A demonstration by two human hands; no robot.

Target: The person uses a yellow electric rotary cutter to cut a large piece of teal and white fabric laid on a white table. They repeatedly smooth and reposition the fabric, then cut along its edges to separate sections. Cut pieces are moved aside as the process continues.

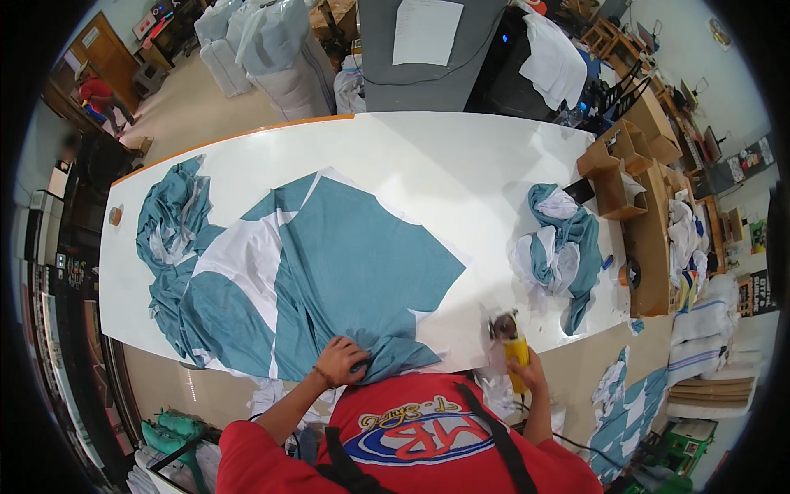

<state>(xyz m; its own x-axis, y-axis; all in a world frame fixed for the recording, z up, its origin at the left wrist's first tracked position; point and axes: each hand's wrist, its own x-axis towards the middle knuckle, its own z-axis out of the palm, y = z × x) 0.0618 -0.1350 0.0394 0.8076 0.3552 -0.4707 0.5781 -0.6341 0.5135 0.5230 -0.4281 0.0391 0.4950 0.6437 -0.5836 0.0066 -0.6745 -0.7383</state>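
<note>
A large piece of teal and white fabric [362, 255] lies spread over the left and middle of the white table [428, 148]. At the near edge my left hand [341, 361] is closed on the fabric, bunching it in folds. My right hand [529, 372] grips the yellow body of a corded electric cutter [516, 354]. The cutter's metal head points away from me, over the near edge of the table and to the right of the fabric. A gap separates the tool from the cloth. Some of my left fingers are hidden in the folds.
A crumpled teal and white bundle [564, 239] lies at the table's right. Cardboard boxes [617, 169] stand along the right edge. A small tape roll [115, 216] sits at far left. Wrapped white sacks [276, 58] stand beyond the table. Patterned fabric [629, 420] lies on the floor at right.
</note>
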